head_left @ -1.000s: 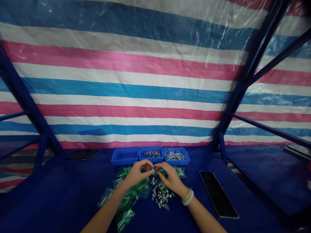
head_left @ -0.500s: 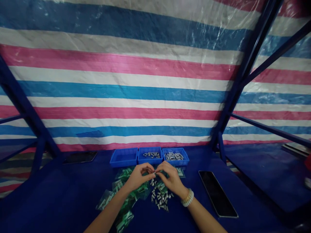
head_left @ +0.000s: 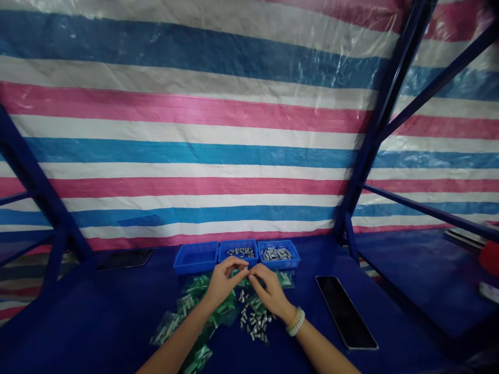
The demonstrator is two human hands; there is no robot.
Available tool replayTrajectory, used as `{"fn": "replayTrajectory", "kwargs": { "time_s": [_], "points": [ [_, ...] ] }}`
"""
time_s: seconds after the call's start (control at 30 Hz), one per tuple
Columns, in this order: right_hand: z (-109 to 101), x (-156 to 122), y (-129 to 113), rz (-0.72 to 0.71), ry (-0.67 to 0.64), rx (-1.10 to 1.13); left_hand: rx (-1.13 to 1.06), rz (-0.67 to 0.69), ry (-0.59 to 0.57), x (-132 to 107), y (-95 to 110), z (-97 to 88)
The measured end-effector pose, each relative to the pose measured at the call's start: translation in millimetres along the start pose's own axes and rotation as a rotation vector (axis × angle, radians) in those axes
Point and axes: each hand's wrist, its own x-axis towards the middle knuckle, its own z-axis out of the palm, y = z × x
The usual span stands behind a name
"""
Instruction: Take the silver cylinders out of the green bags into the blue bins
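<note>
Shiny metal fasteners [head_left: 257,323], plastic trays [head_left: 196,257]

A person's left hand [head_left: 222,284] and right hand [head_left: 271,293] are bare, as are both forearms [head_left: 323,352]. A chunky, pale bracelet [head_left: 298,323] of rounded, whitish segments circles the right wrist, with a yellowish band [head_left: 291,325] along its hand side; finer detail is blurred.

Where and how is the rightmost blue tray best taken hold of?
Probably by the rim of its right wall, coming from the right. The rightmost blue tray stands upright with that wall exposed, while its left side sits close beside the middle tray and green packets lie before it.
</note>
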Motion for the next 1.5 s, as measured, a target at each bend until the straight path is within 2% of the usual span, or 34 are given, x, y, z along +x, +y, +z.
{"fn": "replayTrajectory", "kwargs": {
  "time_s": [0.17, 0.27, 0.47, 0.57, 0.63, 0.77, 0.9, 1.07, 1.2, 1.33, 1.5],
  "points": [
    [-3, 2, 6, 0.027, 0.050, -0.036, 0.267, 0.079, 0.074, 38, -8, -13.8],
    [-4, 2, 11, 0.038, 0.077, -0.058, 0.327, 0.087, 0.053, 35, -11, -16.0],
    [-2, 0, 12, 0.037, 0.080, -0.067, 0.713, 0.079, -0.446, -6, -7, -12.4],
    [0, -1, 9, 0.027, 0.051, -0.068, 0.786, 0.070, -0.556, -13, -8, -12.9],
    [1, -1, 8, 0.022, 0.034, -0.071, 0.787, 0.069, -0.589, -12, -10, -13.6],
    [0, -1, 10, 0.019, 0.039, -0.074, 0.714, 0.069, -0.559, -11, -15, -14.4],
    [-3, 1, 11, 0.017, 0.067, -0.069, 0.502, 0.048, -0.439, -13, -15, -14.0],
    [-9, 3, 9, 0.024, 0.142, -0.059, 0.007, -0.187, -0.230, -11, -7, -11.4],
    [-9, 3, 5, 0.004, 0.123, -0.060, -0.260, -0.293, -0.142, -12, -4, -7.9],
    [-7, 1, 3, -0.038, 0.066, -0.026, -0.335, -0.317, -0.124, -16, -8, -4.7],
    [-7, 1, 3, -0.069, 0.027, -0.004, -0.246, -0.276, -0.132, -17, -4, -4.0]
  ]
}}
